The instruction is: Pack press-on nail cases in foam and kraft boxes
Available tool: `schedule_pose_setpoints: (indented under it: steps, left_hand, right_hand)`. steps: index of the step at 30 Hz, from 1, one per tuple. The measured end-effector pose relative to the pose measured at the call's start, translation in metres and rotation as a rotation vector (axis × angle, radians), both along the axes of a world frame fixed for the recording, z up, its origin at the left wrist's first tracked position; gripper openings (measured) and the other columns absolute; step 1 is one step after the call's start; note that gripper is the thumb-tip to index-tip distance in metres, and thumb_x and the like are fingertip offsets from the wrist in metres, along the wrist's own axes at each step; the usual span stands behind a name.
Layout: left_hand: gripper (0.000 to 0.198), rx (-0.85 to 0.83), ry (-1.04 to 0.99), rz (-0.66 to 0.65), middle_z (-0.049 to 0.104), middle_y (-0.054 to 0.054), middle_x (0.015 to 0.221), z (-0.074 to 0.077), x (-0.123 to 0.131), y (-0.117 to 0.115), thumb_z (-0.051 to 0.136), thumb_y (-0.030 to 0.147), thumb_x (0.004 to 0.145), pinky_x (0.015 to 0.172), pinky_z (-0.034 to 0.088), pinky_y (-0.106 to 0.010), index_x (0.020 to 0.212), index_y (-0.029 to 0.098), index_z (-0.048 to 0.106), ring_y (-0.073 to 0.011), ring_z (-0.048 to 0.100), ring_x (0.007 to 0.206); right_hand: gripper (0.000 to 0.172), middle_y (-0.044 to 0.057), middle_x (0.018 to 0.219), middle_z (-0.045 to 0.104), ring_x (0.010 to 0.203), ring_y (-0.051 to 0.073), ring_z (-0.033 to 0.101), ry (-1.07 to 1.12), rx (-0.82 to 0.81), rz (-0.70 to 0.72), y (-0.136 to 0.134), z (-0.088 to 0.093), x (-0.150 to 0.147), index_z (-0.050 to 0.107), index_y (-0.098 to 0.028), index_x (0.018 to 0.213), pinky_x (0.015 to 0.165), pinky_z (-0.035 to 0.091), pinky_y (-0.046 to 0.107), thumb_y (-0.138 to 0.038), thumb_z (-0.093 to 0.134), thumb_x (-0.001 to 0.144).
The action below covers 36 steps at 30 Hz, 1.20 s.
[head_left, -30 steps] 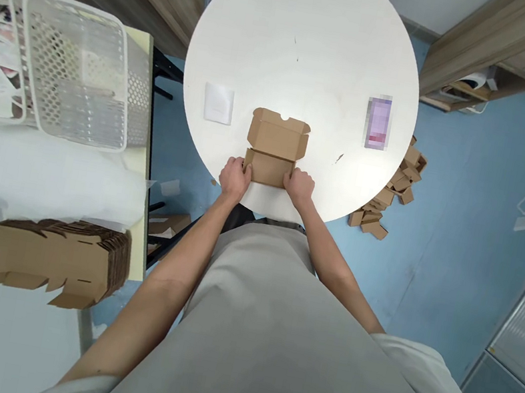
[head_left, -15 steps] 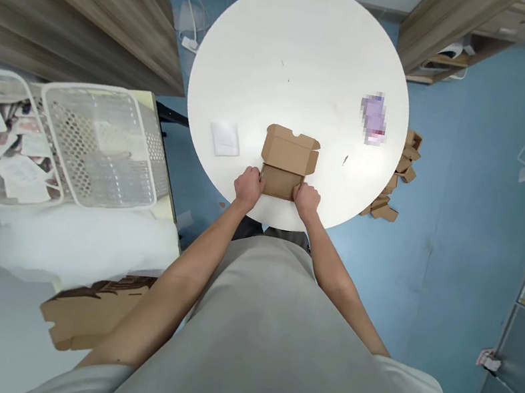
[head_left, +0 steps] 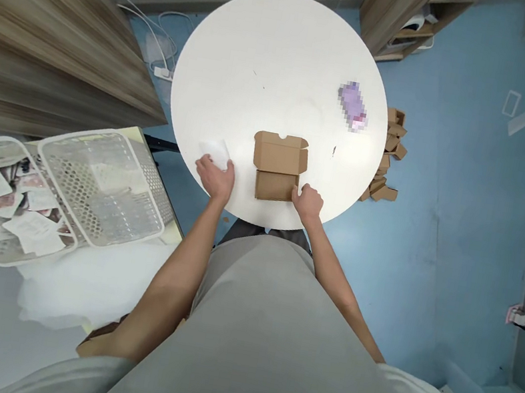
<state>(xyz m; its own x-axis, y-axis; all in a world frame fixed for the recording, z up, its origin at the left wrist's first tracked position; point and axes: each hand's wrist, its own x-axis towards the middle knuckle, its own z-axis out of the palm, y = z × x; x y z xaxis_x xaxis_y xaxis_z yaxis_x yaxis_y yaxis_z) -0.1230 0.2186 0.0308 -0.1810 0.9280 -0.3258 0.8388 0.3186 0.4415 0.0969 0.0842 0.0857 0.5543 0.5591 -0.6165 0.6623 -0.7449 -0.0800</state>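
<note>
Box: the brown cardboard box [head_left: 274,187] sat on the round white table [head_left: 268,48] close to my edge, its lid [head_left: 279,157] laid back away from me.
Right grip: my right grip [head_left: 309,203] was closed on the box's right wall, thumb at the wall and fingers curled at its outer side.
Packet: a flat white packet [head_left: 214,149] lay to the left of the box, apart from it.
Left grip: my left grip [head_left: 215,180] was over the packet's near part, thumb and fingers spread apart; whether they had any hold of it I could not tell.
Table's far right: a purple thing [head_left: 353,106] lay there, too blurred to name.
Floor: brown cardboard pieces [head_left: 388,158] were heaped on the blue floor [head_left: 405,249] just beyond the table's right edge.
Baskets: at my left stood two white baskets, one with papers [head_left: 36,228] in it.
</note>
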Motion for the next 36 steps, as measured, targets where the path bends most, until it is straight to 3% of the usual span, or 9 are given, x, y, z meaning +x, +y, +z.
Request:
schedule_pose_setpoints:
  steps: [6, 12, 15, 19, 22, 25, 27, 30, 36]
  left_hand:
    - [0.064, -0.198, -0.013, 0.236, 0.058, -0.031, 0.15, -0.019, -0.013, 0.051, 0.091, 0.038, 0.085, 0.127, 0.046, -0.059, 0.131, 0.013, 0.054, -0.0463, 0.056, 0.149]
    - [0.057, -0.167, -0.099, 0.249, 0.063, -0.022, 0.146, -0.014, -0.015, 0.051, 0.087, 0.027, 0.084, 0.122, 0.052, -0.058, 0.128, 0.02, 0.051, -0.0374, 0.066, 0.138]
    - [0.051, -0.099, -0.153, 0.17, 0.07, -0.015, 0.137, 0.0, -0.017, 0.039, 0.08, 0.024, 0.087, 0.117, 0.056, -0.048, 0.131, 0.02, 0.055, -0.0293, 0.072, 0.128]
    - [0.045, -0.055, -0.317, -0.067, 0.075, -0.011, 0.137, 0.034, -0.012, 0.008, 0.073, 0.027, 0.086, 0.112, 0.057, -0.039, 0.13, 0.019, 0.066, -0.0268, 0.072, 0.127]
    - [0.045, -0.186, -0.472, -0.275, 0.078, -0.01, 0.133, 0.061, 0.005, -0.021, 0.075, 0.034, 0.085, 0.107, 0.059, -0.038, 0.127, 0.016, 0.073, -0.0289, 0.073, 0.123]
    - [0.045, -0.291, -0.608, -0.412, 0.08, -0.011, 0.132, 0.071, 0.029, -0.044, 0.08, 0.039, 0.083, 0.106, 0.059, -0.041, 0.123, 0.017, 0.078, -0.0311, 0.072, 0.123]
    - [0.045, -0.293, -0.693, -0.41, 0.08, -0.01, 0.13, 0.066, 0.043, -0.053, 0.082, 0.041, 0.083, 0.106, 0.058, -0.042, 0.122, 0.019, 0.079, -0.0303, 0.072, 0.121]
    - [0.046, -0.248, -0.694, -0.262, 0.081, -0.009, 0.124, 0.046, 0.058, -0.058, 0.087, 0.041, 0.078, 0.102, 0.059, -0.041, 0.117, 0.019, 0.077, -0.0281, 0.073, 0.113]
    - [0.051, -0.31, -0.517, -0.023, 0.083, -0.009, 0.113, 0.017, 0.078, -0.063, 0.095, 0.038, 0.074, 0.094, 0.059, -0.039, 0.116, 0.019, 0.074, -0.0284, 0.076, 0.105]
  right_hand:
    - [0.032, 0.02, 0.109, 0.081, 0.106, 0.038, 0.077, 0.037, 0.024, -0.004, -0.015, 0.014, 0.002, 0.07, -0.021, 0.117, 0.09, 0.055, 0.045, -0.045, 0.049, 0.115]
    - [0.025, 0.017, 0.112, 0.083, 0.108, 0.038, 0.077, 0.104, 0.045, 0.008, -0.022, 0.016, 0.011, 0.072, -0.022, 0.119, 0.09, 0.056, 0.046, -0.037, 0.053, 0.113]
    - [0.024, 0.015, 0.117, 0.084, 0.109, 0.036, 0.077, 0.159, 0.097, 0.029, -0.02, 0.022, 0.021, 0.073, -0.024, 0.122, 0.09, 0.056, 0.044, -0.035, 0.054, 0.113]
    - [0.025, 0.011, 0.126, 0.083, 0.117, 0.031, 0.076, 0.299, 0.259, 0.083, -0.012, 0.03, 0.033, 0.073, -0.023, 0.128, 0.097, 0.058, 0.041, -0.033, 0.057, 0.111]
    - [0.041, 0.013, 0.145, 0.076, 0.135, 0.03, 0.069, 0.432, 0.416, 0.142, 0.001, 0.033, 0.037, 0.069, -0.022, 0.144, 0.107, 0.057, 0.042, -0.037, 0.07, 0.105]
    - [0.055, 0.012, 0.15, 0.074, 0.134, 0.03, 0.07, 0.591, 0.457, 0.215, 0.018, 0.029, 0.039, 0.066, -0.023, 0.15, 0.111, 0.057, 0.043, -0.035, 0.079, 0.098]
    - [0.044, 0.01, 0.136, 0.08, 0.12, 0.028, 0.075, 0.668, 0.425, 0.249, 0.028, 0.021, 0.041, 0.072, -0.022, 0.141, 0.107, 0.059, 0.041, -0.03, 0.078, 0.098]
    - [0.027, 0.008, 0.116, 0.083, 0.105, 0.026, 0.077, 0.654, 0.391, 0.233, 0.038, 0.005, 0.047, 0.078, -0.02, 0.126, 0.1, 0.06, 0.039, -0.029, 0.075, 0.101]
    - [0.03, 0.01, 0.122, 0.082, 0.109, 0.027, 0.077, 0.548, 0.302, 0.161, 0.042, -0.022, 0.053, 0.075, -0.017, 0.125, 0.102, 0.06, 0.039, -0.029, 0.075, 0.098]
